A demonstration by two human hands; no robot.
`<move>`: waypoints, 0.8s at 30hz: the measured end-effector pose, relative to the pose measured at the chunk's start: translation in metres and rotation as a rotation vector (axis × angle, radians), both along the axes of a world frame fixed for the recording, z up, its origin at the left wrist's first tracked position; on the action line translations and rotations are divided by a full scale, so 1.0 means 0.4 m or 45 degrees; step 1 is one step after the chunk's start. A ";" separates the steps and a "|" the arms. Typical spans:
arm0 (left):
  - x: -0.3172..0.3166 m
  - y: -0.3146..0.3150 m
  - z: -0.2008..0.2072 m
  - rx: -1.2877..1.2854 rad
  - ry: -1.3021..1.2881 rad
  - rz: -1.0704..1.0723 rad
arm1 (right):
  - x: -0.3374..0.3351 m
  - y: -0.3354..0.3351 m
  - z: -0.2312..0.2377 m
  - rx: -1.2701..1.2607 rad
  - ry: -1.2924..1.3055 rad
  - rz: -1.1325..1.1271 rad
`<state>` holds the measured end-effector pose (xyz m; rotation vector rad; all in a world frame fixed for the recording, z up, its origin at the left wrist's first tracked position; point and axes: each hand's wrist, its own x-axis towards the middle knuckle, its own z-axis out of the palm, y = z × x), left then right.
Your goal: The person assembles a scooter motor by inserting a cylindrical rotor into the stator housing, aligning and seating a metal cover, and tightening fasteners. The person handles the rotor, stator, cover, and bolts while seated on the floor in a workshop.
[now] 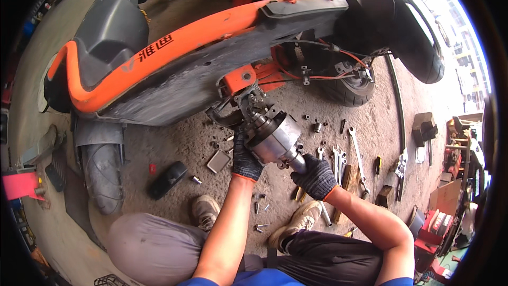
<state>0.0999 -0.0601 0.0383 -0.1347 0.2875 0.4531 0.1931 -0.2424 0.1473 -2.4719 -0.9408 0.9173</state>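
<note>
A silvery cylindrical metal housing (276, 139) is held between my two gloved hands, tilted, just beneath the orange scooter (185, 42). My left hand (246, 157) wraps round its left side, with the fingertips partly hidden behind it. A thick metal shaft (295, 161) juts from the lower right end, and my right hand (317, 179) is closed round that. Above the housing, its upper end comes close to an orange bracket (241, 78) with a spring under the scooter; whether they are joined I cannot tell. The scooter lies tipped over, its underside facing me.
Several wrenches (357, 151), a yellow-and-black screwdriver (378, 165) and a wooden block (347, 189) lie at right. A black moulded piece (168, 180), a square tray (218, 161) and scattered bolts are on the floor at left. A long dark bar (399, 111) stretches past the rear wheel (353, 90).
</note>
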 end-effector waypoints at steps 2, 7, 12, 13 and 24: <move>0.018 0.001 -0.005 0.098 -0.172 0.003 | 0.001 -0.017 0.002 0.085 0.020 -0.013; 0.021 -0.018 0.053 0.423 0.245 -0.216 | -0.002 -0.002 0.069 0.119 0.059 0.103; -0.006 0.006 -0.125 0.223 0.238 -0.093 | 0.033 -0.096 0.093 0.676 0.445 -0.085; -0.026 0.030 -0.135 0.222 0.258 -0.064 | 0.050 -0.108 0.129 0.650 0.715 -0.295; -0.011 0.032 0.103 0.371 0.508 -0.182 | 0.199 -0.427 -0.112 0.088 0.072 -0.611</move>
